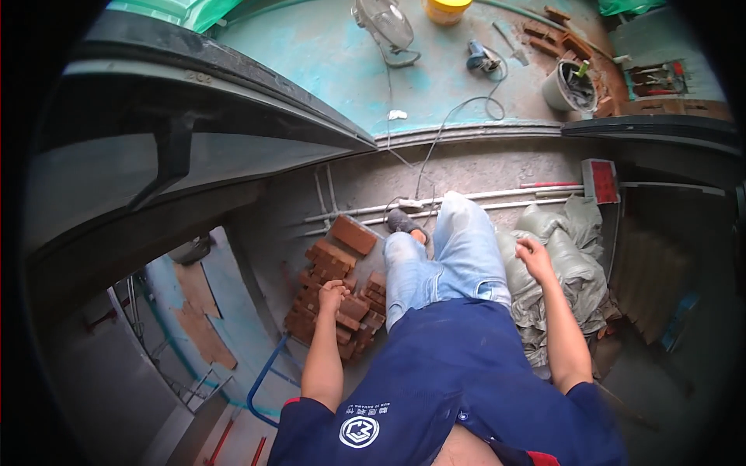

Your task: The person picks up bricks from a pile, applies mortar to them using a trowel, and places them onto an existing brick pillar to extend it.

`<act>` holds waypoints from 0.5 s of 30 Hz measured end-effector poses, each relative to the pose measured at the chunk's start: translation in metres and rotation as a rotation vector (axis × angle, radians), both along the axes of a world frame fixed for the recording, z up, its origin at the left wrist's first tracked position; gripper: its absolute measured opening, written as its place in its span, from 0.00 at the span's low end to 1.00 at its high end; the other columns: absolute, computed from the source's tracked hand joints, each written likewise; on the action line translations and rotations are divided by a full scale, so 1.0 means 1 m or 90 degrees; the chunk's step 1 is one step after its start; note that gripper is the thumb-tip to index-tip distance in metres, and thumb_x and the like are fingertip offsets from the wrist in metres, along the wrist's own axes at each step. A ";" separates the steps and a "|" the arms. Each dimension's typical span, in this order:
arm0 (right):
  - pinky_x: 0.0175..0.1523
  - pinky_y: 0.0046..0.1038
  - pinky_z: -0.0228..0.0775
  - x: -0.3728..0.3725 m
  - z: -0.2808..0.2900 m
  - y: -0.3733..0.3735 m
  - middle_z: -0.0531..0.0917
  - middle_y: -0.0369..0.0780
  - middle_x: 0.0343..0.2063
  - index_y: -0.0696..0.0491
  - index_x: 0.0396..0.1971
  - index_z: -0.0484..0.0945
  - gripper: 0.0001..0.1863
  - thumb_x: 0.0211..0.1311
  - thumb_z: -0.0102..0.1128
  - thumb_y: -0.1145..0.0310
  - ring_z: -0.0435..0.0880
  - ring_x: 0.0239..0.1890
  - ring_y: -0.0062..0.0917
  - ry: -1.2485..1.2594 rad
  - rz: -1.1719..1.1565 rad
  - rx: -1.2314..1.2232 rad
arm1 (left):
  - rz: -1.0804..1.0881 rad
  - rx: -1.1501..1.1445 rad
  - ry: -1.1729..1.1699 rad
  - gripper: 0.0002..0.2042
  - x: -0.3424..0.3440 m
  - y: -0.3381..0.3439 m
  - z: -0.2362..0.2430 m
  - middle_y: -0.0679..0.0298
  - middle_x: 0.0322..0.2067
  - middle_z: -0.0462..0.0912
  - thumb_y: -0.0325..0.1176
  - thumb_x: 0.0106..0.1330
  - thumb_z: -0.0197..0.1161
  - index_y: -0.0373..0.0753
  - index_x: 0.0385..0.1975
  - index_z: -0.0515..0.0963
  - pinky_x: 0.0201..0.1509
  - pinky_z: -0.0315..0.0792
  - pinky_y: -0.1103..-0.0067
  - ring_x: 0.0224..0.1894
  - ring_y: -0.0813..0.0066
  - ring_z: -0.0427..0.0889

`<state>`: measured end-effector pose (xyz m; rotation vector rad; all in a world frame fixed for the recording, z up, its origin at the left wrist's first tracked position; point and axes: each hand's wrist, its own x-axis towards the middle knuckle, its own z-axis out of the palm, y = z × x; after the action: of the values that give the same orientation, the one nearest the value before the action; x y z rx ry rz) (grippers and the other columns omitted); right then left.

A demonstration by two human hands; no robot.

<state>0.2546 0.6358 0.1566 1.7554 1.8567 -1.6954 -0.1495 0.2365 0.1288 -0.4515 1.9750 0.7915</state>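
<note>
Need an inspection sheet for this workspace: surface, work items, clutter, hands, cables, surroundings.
Surface: rough grey floor nearby; teal floor beyond the sill.
Work items: stacked bricks left of the legs; bulging grey sacks to the right.
Clutter: fan, blue power tool, yellow bucket and grey bucket on the teal floor.
Hands: left hand curled above the bricks, right hand over the sacks; contact or grip unclear.
Cables: the tool's cable crosses the sill toward the foot; plug connection not discernible.
Surroundings: dark door at left; white pipes along the grey floor.
</note>
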 end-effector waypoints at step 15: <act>0.43 0.28 0.76 -0.305 -0.025 0.133 0.85 0.46 0.35 0.61 0.48 0.78 0.24 0.58 0.63 0.58 0.86 0.35 0.28 -0.020 0.809 0.041 | 0.640 0.089 0.055 0.15 0.284 0.031 -0.015 0.59 0.26 0.81 0.20 0.56 0.61 0.28 0.45 0.74 0.25 0.73 0.77 0.24 0.68 0.82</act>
<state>-0.0508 0.7685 0.1313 0.2855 2.1811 -1.0253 0.1348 0.2678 0.1133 -1.3833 1.6810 1.5585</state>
